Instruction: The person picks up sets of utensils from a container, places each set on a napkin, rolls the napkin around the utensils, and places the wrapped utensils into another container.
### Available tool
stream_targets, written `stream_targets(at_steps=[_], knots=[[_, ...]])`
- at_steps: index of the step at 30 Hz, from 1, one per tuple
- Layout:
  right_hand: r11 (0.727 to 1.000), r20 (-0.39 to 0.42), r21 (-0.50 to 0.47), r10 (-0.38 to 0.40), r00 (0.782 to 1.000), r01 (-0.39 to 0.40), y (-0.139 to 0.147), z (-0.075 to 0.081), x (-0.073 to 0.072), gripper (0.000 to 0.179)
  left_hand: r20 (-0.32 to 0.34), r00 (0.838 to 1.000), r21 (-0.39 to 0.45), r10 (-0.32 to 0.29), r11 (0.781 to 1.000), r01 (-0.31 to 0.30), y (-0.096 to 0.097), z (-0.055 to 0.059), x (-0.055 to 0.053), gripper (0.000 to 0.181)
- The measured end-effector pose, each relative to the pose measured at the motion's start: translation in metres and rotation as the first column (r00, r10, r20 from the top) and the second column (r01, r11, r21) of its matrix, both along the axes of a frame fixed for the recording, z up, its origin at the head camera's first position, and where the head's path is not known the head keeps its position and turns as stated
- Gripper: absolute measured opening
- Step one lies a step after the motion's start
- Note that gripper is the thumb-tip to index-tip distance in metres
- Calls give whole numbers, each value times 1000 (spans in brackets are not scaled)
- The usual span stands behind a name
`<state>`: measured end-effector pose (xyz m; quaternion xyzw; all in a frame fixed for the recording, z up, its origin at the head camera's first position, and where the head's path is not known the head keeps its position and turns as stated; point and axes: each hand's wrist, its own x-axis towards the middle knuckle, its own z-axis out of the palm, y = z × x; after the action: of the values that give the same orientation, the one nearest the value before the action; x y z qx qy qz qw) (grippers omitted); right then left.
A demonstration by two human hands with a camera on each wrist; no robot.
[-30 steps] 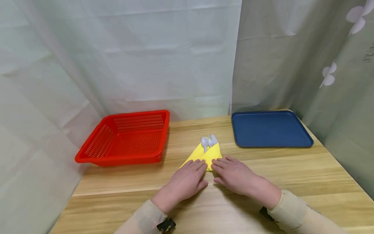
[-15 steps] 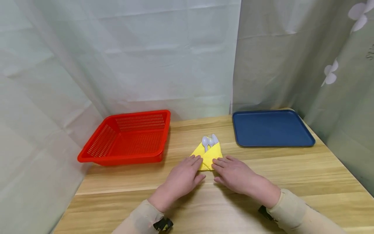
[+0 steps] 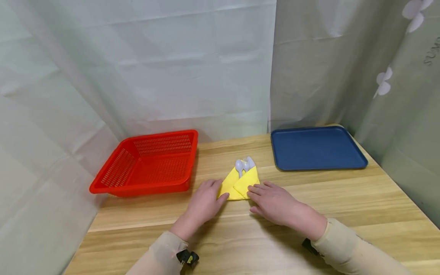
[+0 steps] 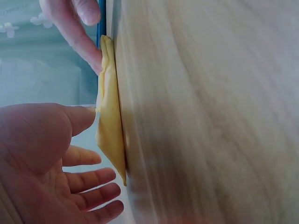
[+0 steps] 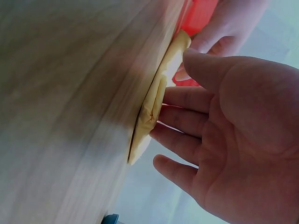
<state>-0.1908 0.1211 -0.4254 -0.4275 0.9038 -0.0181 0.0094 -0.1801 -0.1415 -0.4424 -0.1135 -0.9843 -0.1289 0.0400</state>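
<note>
A folded yellow napkin (image 3: 227, 188) lies on the wooden table. The heads of a pale lilac spoon (image 3: 239, 165), fork (image 3: 246, 164) and knife (image 3: 251, 162) stick out at its top, their handles hidden in the folds. My left hand (image 3: 204, 200) is at the napkin's left edge, fingers extended and thumb near the front corner. In the left wrist view its thumb is by the napkin (image 4: 110, 123), with a gap under the palm. My right hand (image 3: 273, 203) rests straight fingertips on the right part; the right wrist view shows them against the folded side (image 5: 152, 105).
A red perforated basket (image 3: 143, 189) stands at the back left of the table (image 3: 233, 244). At the back right lies a dark blue tray (image 3: 317, 149). Pale curtains (image 3: 192, 68) enclose the table's back and sides.
My left hand has slid left from the napkin's middle to its left edge, uncovering more of the folded flap. The right hand keeps nearly the same place; the basket and tray stay put.
</note>
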Motion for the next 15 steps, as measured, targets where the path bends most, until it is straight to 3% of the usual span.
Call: stream_targets(at_steps=[8,15], knots=[[1000,8,-1,-7,1000,7,-1,0,1,53,28,997,-27,72,997,-72,1,-1,-2,63],[1000,11,-1,-8,1000,8,-1,1,1,53,38,994,-49,100,994,-98,2,-1,-3,66]])
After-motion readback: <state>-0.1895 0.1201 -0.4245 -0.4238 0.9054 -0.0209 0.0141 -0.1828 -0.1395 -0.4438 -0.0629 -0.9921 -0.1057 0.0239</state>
